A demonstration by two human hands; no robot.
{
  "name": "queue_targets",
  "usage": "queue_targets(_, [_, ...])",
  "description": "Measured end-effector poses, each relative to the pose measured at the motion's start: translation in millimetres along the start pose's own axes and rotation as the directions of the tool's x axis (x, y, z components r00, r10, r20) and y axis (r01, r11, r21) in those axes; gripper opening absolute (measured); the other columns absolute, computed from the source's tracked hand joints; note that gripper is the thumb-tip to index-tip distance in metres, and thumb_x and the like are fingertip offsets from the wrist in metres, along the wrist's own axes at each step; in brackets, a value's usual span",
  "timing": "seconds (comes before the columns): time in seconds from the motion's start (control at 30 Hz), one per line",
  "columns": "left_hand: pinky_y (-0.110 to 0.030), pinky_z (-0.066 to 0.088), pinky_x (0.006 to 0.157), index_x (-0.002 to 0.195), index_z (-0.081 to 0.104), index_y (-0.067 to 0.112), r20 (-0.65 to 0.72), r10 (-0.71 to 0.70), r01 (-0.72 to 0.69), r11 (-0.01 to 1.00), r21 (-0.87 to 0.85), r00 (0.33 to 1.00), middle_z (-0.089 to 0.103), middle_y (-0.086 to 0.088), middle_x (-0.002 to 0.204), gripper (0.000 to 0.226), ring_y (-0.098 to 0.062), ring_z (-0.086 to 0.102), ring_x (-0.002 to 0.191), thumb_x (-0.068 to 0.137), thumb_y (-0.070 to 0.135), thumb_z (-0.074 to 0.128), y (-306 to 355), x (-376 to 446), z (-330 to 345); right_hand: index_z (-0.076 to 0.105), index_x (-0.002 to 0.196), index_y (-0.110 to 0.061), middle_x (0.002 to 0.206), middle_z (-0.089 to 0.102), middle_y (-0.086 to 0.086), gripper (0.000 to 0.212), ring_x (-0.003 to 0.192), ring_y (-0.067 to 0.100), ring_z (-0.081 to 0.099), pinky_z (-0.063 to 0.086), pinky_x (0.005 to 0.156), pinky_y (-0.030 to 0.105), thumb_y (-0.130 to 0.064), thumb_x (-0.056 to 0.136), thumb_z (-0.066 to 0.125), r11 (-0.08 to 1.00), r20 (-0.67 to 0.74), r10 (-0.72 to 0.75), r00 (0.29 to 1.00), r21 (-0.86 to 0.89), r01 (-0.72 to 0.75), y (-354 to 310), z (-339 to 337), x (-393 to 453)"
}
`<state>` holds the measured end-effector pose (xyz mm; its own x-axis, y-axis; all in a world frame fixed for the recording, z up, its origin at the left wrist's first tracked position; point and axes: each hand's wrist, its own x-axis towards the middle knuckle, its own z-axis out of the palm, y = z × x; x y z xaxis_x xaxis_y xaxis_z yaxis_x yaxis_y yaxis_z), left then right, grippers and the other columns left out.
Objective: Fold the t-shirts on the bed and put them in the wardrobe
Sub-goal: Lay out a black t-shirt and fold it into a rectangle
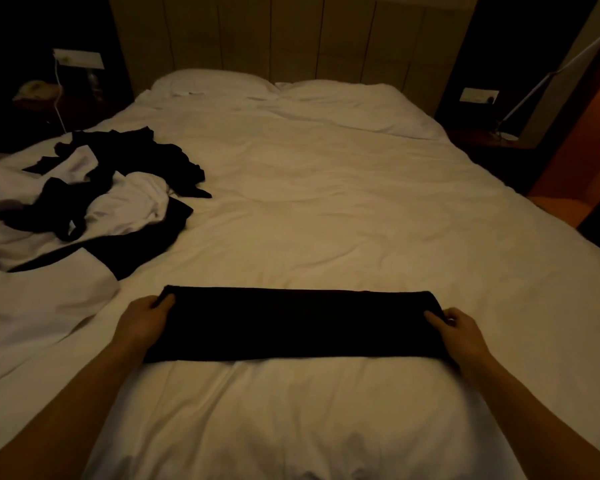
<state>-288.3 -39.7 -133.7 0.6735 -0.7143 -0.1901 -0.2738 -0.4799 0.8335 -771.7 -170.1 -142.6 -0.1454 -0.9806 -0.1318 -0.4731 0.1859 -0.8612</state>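
Item: black t-shirt point(298, 323), folded into a long strip near the bed's point(326, 202) foot edge; my left hand point(146, 320) and right hand point(461, 334) pinch its ends. Outstanding: heap of unfolded t-shirts point(118, 181) at the left edge (wardrobe unseen).

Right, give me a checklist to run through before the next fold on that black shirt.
1. Left hand grips the left end of the black t-shirt: ok.
2. Right hand grips the right end: ok.
3. Shirt lies flat as a long strip on the bed: ok.
4. Bed beyond the strip is bare: ok.
5. Unfolded pile lies apart, far left: ok.
6. Layers inside the strip are even: cannot tell.
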Motion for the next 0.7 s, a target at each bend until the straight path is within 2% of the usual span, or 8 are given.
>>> queue_targets(0.1, [-0.044, 0.044, 0.085, 0.116, 0.061, 0.008, -0.148, 0.125, -0.096, 0.978, 0.185, 0.981, 0.063, -0.015, 0.111, 0.043, -0.037, 0.058, 0.103, 0.099, 0.046, 0.050, 4, -6, -3, 0.063, 0.098, -0.002, 0.094, 0.066, 0.015, 0.024, 0.080, 0.023, 0.061, 0.046, 0.064, 0.032, -0.025, 0.094, 0.065, 0.994, 0.015, 0.065, 0.998, 0.084, -0.066, -5, -3, 2])
queue_targets(0.17, [-0.050, 0.044, 0.090, 0.126, 0.057, 0.007, -0.249, 0.325, -0.209, 0.893, 0.398, 0.912, 0.057, -0.022, 0.125, 0.051, -0.044, 0.052, 0.113, 0.097, 0.047, 0.049, 7, -9, -5, 0.066, 0.098, -0.001, 0.094, 0.067, 0.015, 0.024, 0.084, 0.026, 0.062, 0.049, 0.071, 0.035, -0.024, 0.093, 0.065, 0.984, 0.046, 0.116, 0.992, 0.133, -0.121, -9, -8, 3])
queue_targets(0.27, [-0.052, 0.044, 0.094, 0.128, 0.060, 0.007, -0.095, 0.596, -0.478, 0.720, 0.502, 0.798, 0.057, -0.021, 0.129, 0.059, -0.043, 0.050, 0.117, 0.089, 0.048, 0.042, 23, -24, 16, 0.067, 0.095, 0.006, 0.090, 0.068, 0.018, 0.032, 0.083, 0.032, 0.064, 0.051, 0.072, 0.037, -0.025, 0.089, 0.070, 0.953, 0.079, 0.215, 0.973, 0.203, -0.227, -14, -13, 1])
queue_targets(0.37, [-0.047, 0.047, 0.095, 0.132, 0.060, 0.014, 0.132, 0.715, -0.683, 0.572, 0.455, 0.687, 0.061, -0.012, 0.130, 0.063, -0.035, 0.052, 0.121, 0.090, 0.052, 0.032, 57, -55, 55, 0.061, 0.099, 0.008, 0.089, 0.065, 0.017, 0.037, 0.076, 0.031, 0.061, 0.047, 0.060, 0.035, -0.025, 0.088, 0.071, 0.931, 0.076, 0.299, 0.951, 0.196, -0.309, -20, -15, -2])
queue_targets(0.43, [-0.044, 0.042, 0.100, 0.139, 0.055, 0.020, 0.250, 0.718, -0.732, 0.502, 0.460, 0.650, 0.057, -0.008, 0.137, 0.071, -0.030, 0.048, 0.128, 0.089, 0.058, 0.022, 75, -72, 84, 0.060, 0.100, 0.009, 0.094, 0.064, 0.020, 0.037, 0.078, 0.034, 0.060, 0.049, 0.061, 0.036, -0.025, 0.089, 0.070, 0.929, 0.068, 0.318, 0.946, 0.178, -0.325, -21, -16, -3])
queue_targets(0.57, [-0.043, 0.007, 0.121, 0.158, 0.011, 0.033, 0.531, 0.420, -0.676, 0.442, 0.589, 0.736, 0.012, -0.002, 0.165, 0.096, -0.026, 0.007, 0.152, 0.078, 0.082, -0.011, 71, -87, 139, 0.065, 0.095, 0.008, 0.084, 0.065, 0.017, 0.028, 0.072, 0.030, 0.059, 0.049, 0.060, 0.035, -0.020, 0.091, 0.068, 0.935, 0.025, 0.279, 0.960, 0.220, -0.278, -16, -20, -10])
queue_targets(0.63, [-0.044, -0.002, 0.123, 0.158, 0.003, 0.032, 0.559, 0.334, -0.651, 0.424, 0.630, 0.759, 0.001, -0.002, 0.166, 0.081, -0.026, -0.004, 0.152, 0.088, 0.073, -0.008, 62, -87, 152, 0.067, 0.094, 0.006, 0.087, 0.068, 0.019, 0.026, 0.075, 0.029, 0.063, 0.053, 0.068, 0.039, -0.020, 0.091, 0.068, 0.939, 0.022, 0.227, 0.974, 0.259, -0.225, -11, -20, -17])
queue_targets(0.7, [-0.044, 0.001, 0.123, 0.158, 0.010, 0.031, 0.517, 0.378, -0.640, 0.439, 0.630, 0.768, 0.007, -0.003, 0.166, 0.067, -0.027, 0.000, 0.152, 0.098, 0.057, -0.001, 58, -86, 157, 0.068, 0.092, 0.005, 0.083, 0.069, 0.016, 0.029, 0.073, 0.027, 0.064, 0.054, 0.068, 0.037, -0.025, 0.090, 0.070, 0.932, 0.046, 0.206, 0.977, 0.295, -0.210, -11, -20, -25])
